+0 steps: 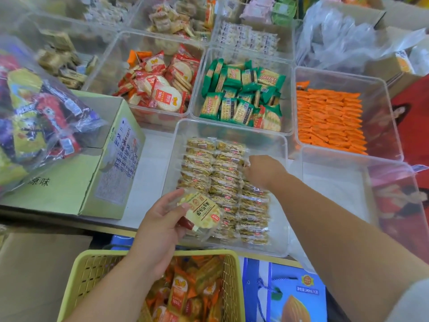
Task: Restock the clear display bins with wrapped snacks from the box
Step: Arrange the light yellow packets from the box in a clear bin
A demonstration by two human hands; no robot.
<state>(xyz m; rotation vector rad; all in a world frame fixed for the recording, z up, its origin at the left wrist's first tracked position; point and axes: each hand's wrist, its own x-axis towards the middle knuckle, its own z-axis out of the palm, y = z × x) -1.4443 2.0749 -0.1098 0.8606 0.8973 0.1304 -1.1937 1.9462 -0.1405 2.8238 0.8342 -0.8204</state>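
A clear display bin (276,145) in front of me holds neat rows of wrapped golden snacks (222,173). My left hand (160,217) is shut on a small stack of the same wrapped snacks (204,212), held over the bin's near left corner. My right hand (262,170) reaches into the bin, with its fingers pressed against the right-hand row of packets; whether it grips one is hidden. A pale green cardboard box (92,182) stands to the left of the bin.
A yellow basket (88,266) of orange packets sits below my left arm. Behind stand bins of red-wrapped crackers (160,89), green-wrapped crackers (241,94) and orange packets (329,119). An empty clear bin (348,182) is at the right. A bag of mixed snacks (39,117) lies on the box.
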